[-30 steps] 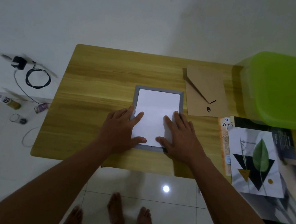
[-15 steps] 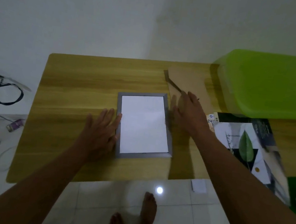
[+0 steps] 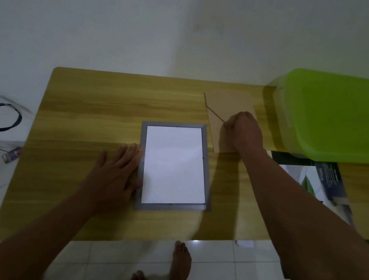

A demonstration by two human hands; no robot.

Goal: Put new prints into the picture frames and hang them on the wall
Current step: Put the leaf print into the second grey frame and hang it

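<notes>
A grey picture frame [image 3: 206, 166] lies face down in the middle of the wooden table [image 3: 89, 108], with a white sheet [image 3: 173, 164] lying in it. My left hand [image 3: 118, 173] rests flat on the table, its fingers straight and touching the frame's left edge. To the right of the frame lies the brown backing board [image 3: 228, 105] with its stand leg. My right hand [image 3: 242, 131] is on that board with its fingers curled down onto it, beside the leg.
A green plastic bin [image 3: 341, 118] stands at the table's back right. Prints and a booklet [image 3: 328, 180] lie below it, partly under my right arm. Cables [image 3: 1, 117] and small items lie on the white floor to the left. Bare feet show below the table's front edge.
Both hands have left the white sheet. My right hand moved right and back onto the backing board and curled on it. My left hand slid to the frame's left edge.
</notes>
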